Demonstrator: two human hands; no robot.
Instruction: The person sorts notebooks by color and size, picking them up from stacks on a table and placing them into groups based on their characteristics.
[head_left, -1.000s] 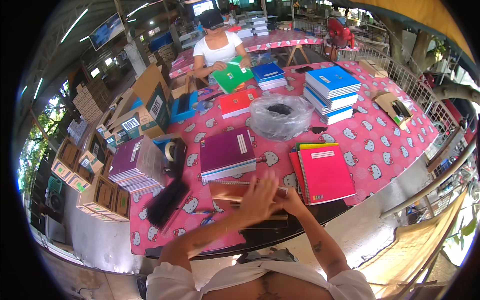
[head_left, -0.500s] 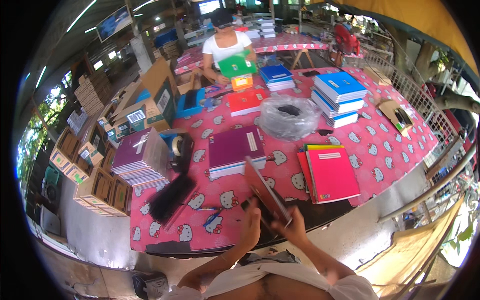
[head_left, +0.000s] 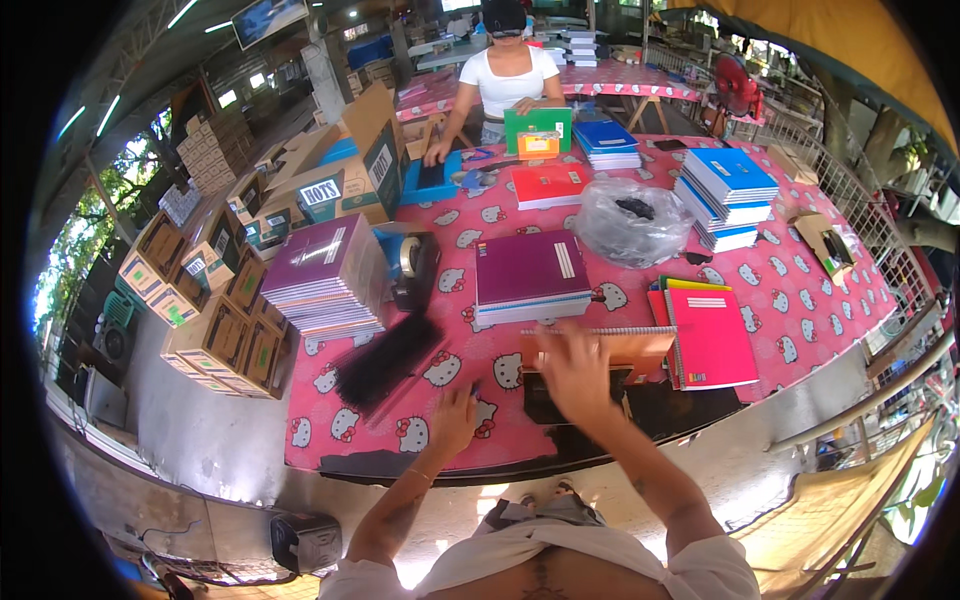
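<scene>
My left hand [head_left: 455,418] reaches down to the pink tablecloth, fingers curled over the spot where the pens lay. A small dark tip shows at its fingers, but what they hold is hidden. My right hand [head_left: 575,372] is smeared by motion, fingers spread apart, in front of a brown spiral notebook [head_left: 645,343]. That notebook stands on its long side with the spiral uppermost, against a black stand [head_left: 545,398] at the near table edge. Behind it sits a stack of purple notebooks [head_left: 528,268]. Pink-red notebooks [head_left: 712,335] lie just right of it.
A tall purple notebook stack [head_left: 318,265], a tape dispenser [head_left: 412,262] and a black bristly bundle [head_left: 388,362] stand on the left. Beyond are a clear plastic bag [head_left: 632,225], blue notebooks [head_left: 728,190] and cartons [head_left: 345,175]. Across the table, a person in a white top [head_left: 510,80] handles a green notebook [head_left: 550,125].
The brown notebook has gone from between both my hands to standing upright at the table edge. My left hand has moved left to the pens. The person opposite has lowered the green notebook.
</scene>
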